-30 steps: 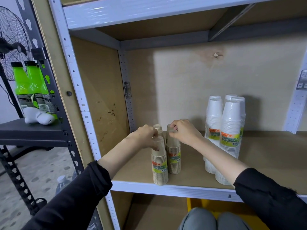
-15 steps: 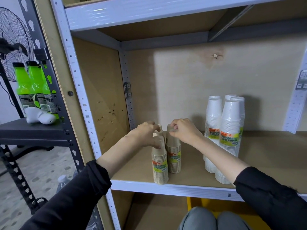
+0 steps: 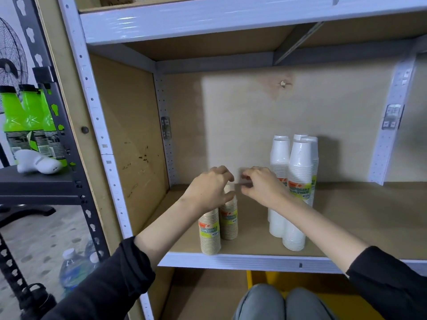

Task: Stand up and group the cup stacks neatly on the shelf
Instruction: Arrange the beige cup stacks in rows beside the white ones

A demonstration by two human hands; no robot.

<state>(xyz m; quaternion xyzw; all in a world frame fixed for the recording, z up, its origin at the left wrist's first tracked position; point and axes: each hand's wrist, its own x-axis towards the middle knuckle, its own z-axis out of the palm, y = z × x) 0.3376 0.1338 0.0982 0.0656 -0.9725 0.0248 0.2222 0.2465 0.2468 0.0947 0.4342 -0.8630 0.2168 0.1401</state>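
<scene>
Two brown paper cup stacks stand upright side by side near the shelf's [image 3: 254, 262] front edge, the front stack [image 3: 209, 234] touching the rear stack [image 3: 229, 224]. My left hand [image 3: 208, 190] sits over their tops with curled fingers; the rear stack's top shows between its thumb and fingers, and the front stack's top is hidden under it. My right hand [image 3: 262, 187] hovers just right of the rear stack, fingers loosely curled and blurred, holding nothing. Several tall white cup stacks [image 3: 294, 179] stand grouped to the right, partly behind my right forearm.
The shelf's left wooden wall [image 3: 129, 139] is close to the brown stacks. A black rack to the left carries green bottles [image 3: 25, 116] and a white object [image 3: 37, 161]. Water bottles [image 3: 74, 266] lie on the floor. My knees [image 3: 282, 303] show below.
My right hand has come off the rear brown stack and shifted right. My left hand has stayed on the stack tops. The view has shifted slightly.
</scene>
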